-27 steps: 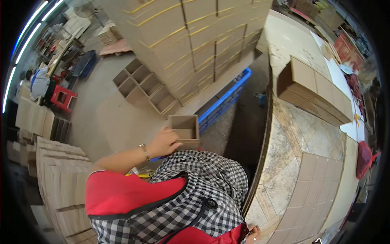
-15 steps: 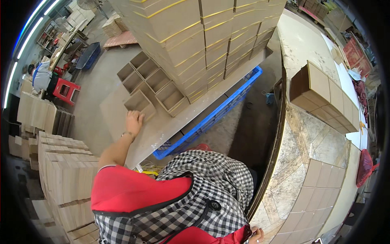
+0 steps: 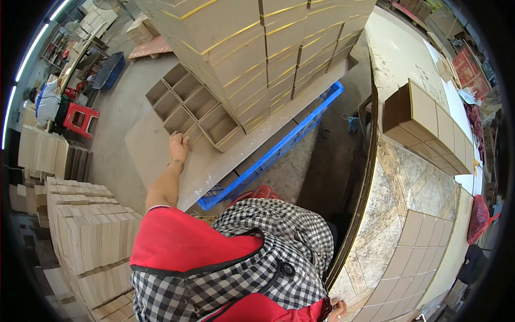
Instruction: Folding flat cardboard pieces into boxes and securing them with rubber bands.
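With fingers bent over its near wall, my left hand (image 3: 179, 146) grips an open brown cardboard box (image 3: 180, 121). That box stands in a cluster against other open boxes, among them a larger-looking box (image 3: 219, 127) on its right. All of them sit on a brown board (image 3: 198, 166), beside a tall stack of boxes (image 3: 241, 59) with yellow edges. Low in the picture, my right hand (image 3: 337, 310) is by the edge of the patterned table (image 3: 370, 236). Its fingers look curled, and the sleeve and picture edge hide part of it; what it holds, if anything, cannot be seen.
A blue plastic crate (image 3: 273, 150) lies under the board's edge. On the right-hand table are a block of brown boxes (image 3: 429, 126) and a flat group of boxes (image 3: 413, 257). Stacked pale boxes (image 3: 91, 231) stand at left, a red stool (image 3: 80, 119) farther back.
My left hand has pushed the open box away from me, up against the other boxes, closing the gap. My right hand stays low by the table.
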Tool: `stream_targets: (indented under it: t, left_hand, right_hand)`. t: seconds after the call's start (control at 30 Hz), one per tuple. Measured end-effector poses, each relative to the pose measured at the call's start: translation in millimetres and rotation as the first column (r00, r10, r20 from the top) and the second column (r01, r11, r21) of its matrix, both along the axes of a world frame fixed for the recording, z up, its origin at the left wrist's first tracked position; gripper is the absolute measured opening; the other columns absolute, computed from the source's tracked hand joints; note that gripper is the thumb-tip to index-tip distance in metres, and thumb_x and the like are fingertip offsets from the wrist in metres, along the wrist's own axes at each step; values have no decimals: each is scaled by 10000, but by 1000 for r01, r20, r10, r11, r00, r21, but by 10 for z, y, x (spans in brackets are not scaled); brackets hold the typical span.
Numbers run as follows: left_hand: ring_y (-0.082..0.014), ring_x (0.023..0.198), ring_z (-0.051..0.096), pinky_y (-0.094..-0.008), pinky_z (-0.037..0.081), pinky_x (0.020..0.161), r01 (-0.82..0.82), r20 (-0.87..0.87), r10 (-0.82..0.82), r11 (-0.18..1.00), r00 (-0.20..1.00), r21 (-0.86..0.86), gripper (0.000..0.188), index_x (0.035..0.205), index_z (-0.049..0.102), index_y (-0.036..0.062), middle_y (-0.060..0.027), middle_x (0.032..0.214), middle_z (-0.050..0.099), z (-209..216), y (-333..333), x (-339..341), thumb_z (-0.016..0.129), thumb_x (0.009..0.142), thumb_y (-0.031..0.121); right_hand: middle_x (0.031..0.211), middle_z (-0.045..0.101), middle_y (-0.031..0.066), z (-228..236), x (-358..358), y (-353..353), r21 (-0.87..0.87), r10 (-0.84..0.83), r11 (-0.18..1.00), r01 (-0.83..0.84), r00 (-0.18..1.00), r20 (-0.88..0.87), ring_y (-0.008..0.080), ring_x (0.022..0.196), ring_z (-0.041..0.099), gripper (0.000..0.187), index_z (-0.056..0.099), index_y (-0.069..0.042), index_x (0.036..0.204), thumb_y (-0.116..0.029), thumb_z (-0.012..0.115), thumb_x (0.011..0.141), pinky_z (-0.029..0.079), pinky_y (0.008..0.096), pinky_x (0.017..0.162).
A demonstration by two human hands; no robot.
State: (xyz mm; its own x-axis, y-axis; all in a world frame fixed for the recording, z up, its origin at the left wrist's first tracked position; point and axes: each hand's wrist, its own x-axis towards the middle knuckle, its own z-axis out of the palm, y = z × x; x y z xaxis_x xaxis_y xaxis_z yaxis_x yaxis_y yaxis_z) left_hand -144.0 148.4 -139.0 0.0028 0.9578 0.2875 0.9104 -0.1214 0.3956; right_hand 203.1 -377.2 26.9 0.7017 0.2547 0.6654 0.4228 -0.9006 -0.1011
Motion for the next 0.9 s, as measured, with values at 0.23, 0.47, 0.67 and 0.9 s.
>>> stream_targets:
  t: [0.23, 0.47, 0.67, 0.9]
  left_hand:
    - [-402, 1171, 460, -455, 398, 947, 52, 74, -49, 998, 996, -45, 201, 863, 581, 2, -219, 1038, 597, -79, -4, -138, 625, 841, 197]
    - [-365, 1254, 391, -434, 279, 1068, 63, 30, -57, 968, 998, -243, 545, 1304, 455, 3, -222, 1336, 452, 898, -336, 686, 609, 838, 240]
    - [-403, 1185, 462, -536, 310, 1026, 778, -282, -746, 473, 603, 414, 386, 1234, 492, -10, -187, 1235, 529, 1321, -800, 2090, 555, 886, 145]
    - [-369, 1153, 494, -524, 365, 991, 811, -199, -853, -522, -483, 266, 299, 1002, 605, 58, -160, 1216, 526, 2242, -2187, 4583, 672, 719, -11]
  right_hand:
    - [750, 625, 116, 122, -76, 91, -68, -6, 998, 10, 999, 52, 273, 637, 592, 220, 632, -92, 688, -239, 612, 850, 519, 391, 607]
    - [945, 593, 201, 132, -113, 17, 32, -77, 995, 96, 924, -374, 347, 859, 555, 85, 608, 21, 864, -43, 611, 808, 461, 420, 773]
    - [908, 621, 113, 375, -25, -118, 260, 56, 965, 38, 936, -347, 290, 873, 570, 124, 592, -50, 823, -21, 670, 731, 414, 398, 769]
    - [917, 608, 112, 784, -263, -629, 131, -340, 928, 348, 937, -78, 324, 901, 562, 86, 577, -44, 823, -58, 648, 776, 414, 416, 808]
